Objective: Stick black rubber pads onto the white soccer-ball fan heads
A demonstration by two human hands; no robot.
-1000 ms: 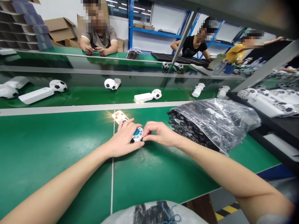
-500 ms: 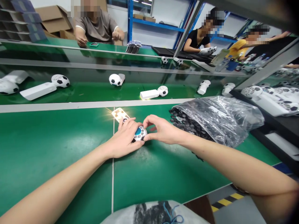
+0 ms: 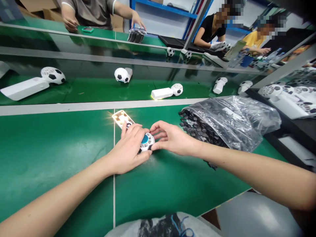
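Observation:
A white handheld fan [image 3: 149, 142] with a soccer-ball-patterned round head and a blue centre lies on the green table. Its handle end [image 3: 120, 118] points up and left and shows a brightly lit panel. My left hand [image 3: 132, 144] is laid over the fan, fingers across its neck and thumb at the near side of the head, closed on it. My right hand [image 3: 165, 136] curls round the right edge of the head with thumb and fingertips. Whether a small piece is between those fingertips is hidden. Right of it, a clear plastic bag [image 3: 237, 120] spills small black pieces [image 3: 199, 128].
Beyond a pale ledge [image 3: 81, 107], a green strip carries more soccer-ball fans [image 3: 53, 75], one [image 3: 161, 93] lit underneath. A black tray [image 3: 283, 133] at the right holds several white fans. Across from me, a person's hand [image 3: 138, 21] touches a stack of dark items [image 3: 136, 35].
My view has shifted slightly. Both my hands stay on the fan, the right fingers a little differently bent. The person opposite has reached to the stack of dark items.

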